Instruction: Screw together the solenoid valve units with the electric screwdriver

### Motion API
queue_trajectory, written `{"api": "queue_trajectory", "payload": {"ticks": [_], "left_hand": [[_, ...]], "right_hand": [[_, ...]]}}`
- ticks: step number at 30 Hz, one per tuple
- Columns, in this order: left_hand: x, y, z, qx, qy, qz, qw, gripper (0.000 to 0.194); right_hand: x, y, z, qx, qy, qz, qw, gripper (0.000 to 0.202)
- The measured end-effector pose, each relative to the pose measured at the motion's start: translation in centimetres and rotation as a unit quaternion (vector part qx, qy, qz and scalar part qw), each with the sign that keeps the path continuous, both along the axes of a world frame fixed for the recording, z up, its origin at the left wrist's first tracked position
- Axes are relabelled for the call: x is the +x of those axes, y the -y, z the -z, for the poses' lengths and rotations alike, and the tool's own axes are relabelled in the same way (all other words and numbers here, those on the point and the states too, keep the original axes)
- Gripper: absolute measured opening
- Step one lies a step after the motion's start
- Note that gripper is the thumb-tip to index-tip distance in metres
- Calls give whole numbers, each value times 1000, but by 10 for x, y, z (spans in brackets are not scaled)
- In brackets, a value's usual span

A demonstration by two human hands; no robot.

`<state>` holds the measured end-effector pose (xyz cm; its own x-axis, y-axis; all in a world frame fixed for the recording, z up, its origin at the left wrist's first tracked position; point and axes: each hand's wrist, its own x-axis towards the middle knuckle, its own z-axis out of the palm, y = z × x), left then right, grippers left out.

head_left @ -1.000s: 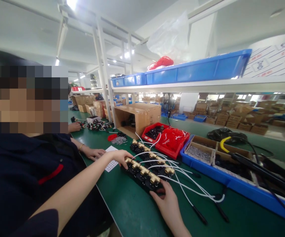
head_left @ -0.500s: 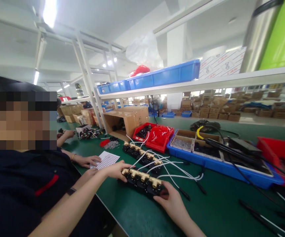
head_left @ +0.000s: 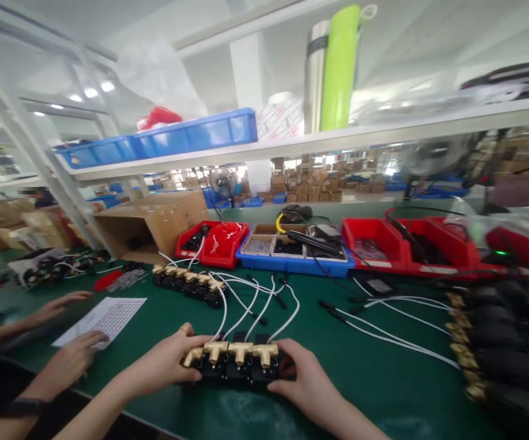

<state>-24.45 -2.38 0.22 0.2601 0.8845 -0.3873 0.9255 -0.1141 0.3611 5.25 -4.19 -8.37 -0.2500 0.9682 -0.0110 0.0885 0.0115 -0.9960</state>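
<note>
A black valve assembly (head_left: pixel 239 368) with a row of brass tee fittings and white cables lies low in the middle of the green table. My left hand (head_left: pixel 173 357) grips its left end, thumb in front and fingers behind. Its right end is held between the thumb and fingers of my right hand (head_left: pixel 303 379). Behind it, to the left, rests a similar brass-and-black assembly (head_left: pixel 189 282). Another row of black units with brass fittings (head_left: pixel 498 342) sits at the far right, its white cables (head_left: pixel 397 333) reaching left across the table.
Beside me on the left, a person's hands (head_left: pixel 69 360) rest by a printed sheet (head_left: pixel 104 318). Along the back stand a cardboard box (head_left: pixel 173 220), a blue divided tray (head_left: pixel 292 264) and red bins (head_left: pixel 374 244). A shelf (head_left: pixel 283 145) spans above.
The view has swung to the right, bringing the far-right assembly and more red bins into sight. Both my hands still hold the assembly, which now lies more level across the view.
</note>
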Motion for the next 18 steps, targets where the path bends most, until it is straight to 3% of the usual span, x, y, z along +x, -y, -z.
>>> {"api": "queue_trajectory", "payload": {"ticks": [7,14,18], "left_hand": [[70,7,14,-27,13,39,999,69],[171,33,-18,-73,11,70,995,77],[208,46,-19,-71,20,71,995,78]], "right_hand": [[80,41,-8,-24,17,31,999,45],[166,72,-5,-87,44,36,995,60],[204,83,0,-102,108,35,988,72]]}}
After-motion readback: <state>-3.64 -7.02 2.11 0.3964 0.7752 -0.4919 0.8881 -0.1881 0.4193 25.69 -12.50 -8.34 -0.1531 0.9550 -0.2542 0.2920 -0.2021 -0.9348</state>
